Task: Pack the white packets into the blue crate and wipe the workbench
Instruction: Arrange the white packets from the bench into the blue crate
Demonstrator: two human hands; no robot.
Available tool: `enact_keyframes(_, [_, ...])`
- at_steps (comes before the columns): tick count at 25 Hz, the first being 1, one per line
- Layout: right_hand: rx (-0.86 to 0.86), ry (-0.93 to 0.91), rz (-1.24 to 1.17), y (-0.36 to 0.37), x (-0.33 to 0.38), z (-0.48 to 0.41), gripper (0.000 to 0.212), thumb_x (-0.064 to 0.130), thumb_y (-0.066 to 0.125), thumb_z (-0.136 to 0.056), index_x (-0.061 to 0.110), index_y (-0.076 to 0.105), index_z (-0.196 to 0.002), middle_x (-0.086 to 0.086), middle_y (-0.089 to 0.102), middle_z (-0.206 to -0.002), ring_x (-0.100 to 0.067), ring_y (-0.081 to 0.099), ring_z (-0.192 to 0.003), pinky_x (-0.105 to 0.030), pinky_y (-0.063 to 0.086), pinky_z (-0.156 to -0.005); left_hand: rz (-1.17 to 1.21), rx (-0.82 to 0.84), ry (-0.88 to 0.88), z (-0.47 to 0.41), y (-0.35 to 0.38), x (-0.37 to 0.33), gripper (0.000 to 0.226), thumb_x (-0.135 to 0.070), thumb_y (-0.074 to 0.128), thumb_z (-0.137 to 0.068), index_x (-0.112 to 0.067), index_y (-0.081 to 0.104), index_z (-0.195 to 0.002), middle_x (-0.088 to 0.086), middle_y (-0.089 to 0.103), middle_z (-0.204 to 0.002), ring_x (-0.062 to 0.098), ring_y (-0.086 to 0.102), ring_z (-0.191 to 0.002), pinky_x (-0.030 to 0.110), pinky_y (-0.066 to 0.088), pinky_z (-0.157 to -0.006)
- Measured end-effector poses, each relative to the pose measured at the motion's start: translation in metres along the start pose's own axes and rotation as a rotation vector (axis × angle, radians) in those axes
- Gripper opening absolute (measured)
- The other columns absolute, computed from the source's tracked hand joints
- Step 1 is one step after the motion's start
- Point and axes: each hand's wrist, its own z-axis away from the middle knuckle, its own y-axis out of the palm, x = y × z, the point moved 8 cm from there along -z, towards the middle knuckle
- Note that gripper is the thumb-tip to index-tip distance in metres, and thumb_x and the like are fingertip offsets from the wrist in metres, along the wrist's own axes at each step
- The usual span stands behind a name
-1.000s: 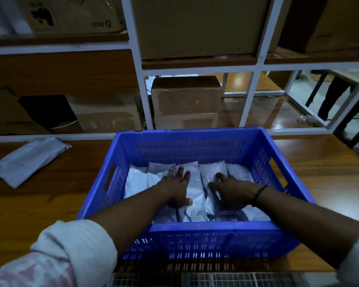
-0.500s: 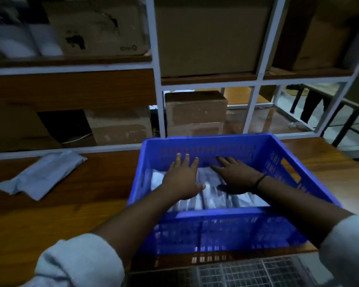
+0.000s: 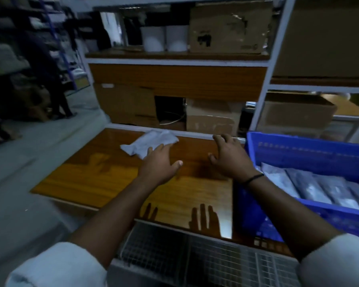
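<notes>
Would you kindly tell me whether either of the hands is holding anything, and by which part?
Nothing is held. The left hand is open at the near edge of the grey cloth; the right hand is open above the workbench.

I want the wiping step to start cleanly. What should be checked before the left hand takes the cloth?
1. White packets inside blue crate: ok.
2. Cloth lies on workbench, by its far edge: ok.
3. Left hand open, holding nothing: ok.
4. Cloth gripped: not ok; left fingers only reach its near edge.
5. Right hand open, holding nothing: ok.
6. Cloth clean or damp: cannot tell.
</notes>
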Motion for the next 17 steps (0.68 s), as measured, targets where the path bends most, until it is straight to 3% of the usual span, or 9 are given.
enact_keyframes(7, [0.172,-0.052,-0.056,0.078,0.096,-0.051,0.065,0.043,0.057,-0.095,0.021,0.032,-0.150,-0.011,0.035,-0.153,-0.035,0.039,-0.133,-0.047,0.040,-0.108,0.011,0.028,-0.137,-0.021,0.002,0.094,0.076,-0.053,0.067,-0.091,-0.014,0.043,-0.152,0.011,0.050,-0.151,0.034,0.047,-0.137,0.050,0.046,-0.108])
enact_keyframes(11, [0.243,-0.033,-0.122,0.128,0.108,-0.095,0.064,0.037,0.058,-0.095,0.015,0.033,-0.150,-0.015,0.029,-0.157,-0.037,0.036,-0.137,-0.051,0.035,-0.113,-0.054,0.086,-0.170,-0.053,0.012,0.138,0.074,-0.051,0.067,-0.089,-0.014,0.047,-0.150,0.012,0.054,-0.147,0.034,0.050,-0.134,0.048,0.048,-0.105])
enact_keyframes(15, [0.266,-0.018,-0.186,0.176,0.112,-0.151,0.060,0.045,0.058,-0.092,0.014,0.044,-0.141,-0.016,0.044,-0.145,-0.035,0.047,-0.126,-0.049,0.043,-0.104,-0.078,0.111,-0.164,-0.097,0.017,0.167,0.057,-0.041,0.070,-0.090,-0.012,0.058,-0.137,0.013,0.062,-0.136,0.030,0.057,-0.123,0.041,0.051,-0.097])
enact_keyframes(17, [0.289,0.031,-0.196,0.203,0.107,-0.185,0.062,0.049,0.055,-0.088,0.016,0.043,-0.139,-0.016,0.046,-0.141,-0.032,0.051,-0.119,-0.046,0.048,-0.099,-0.131,0.130,-0.162,-0.125,0.020,0.173,0.058,-0.041,0.068,-0.092,-0.014,0.054,-0.141,0.012,0.059,-0.139,0.029,0.054,-0.127,0.042,0.051,-0.099])
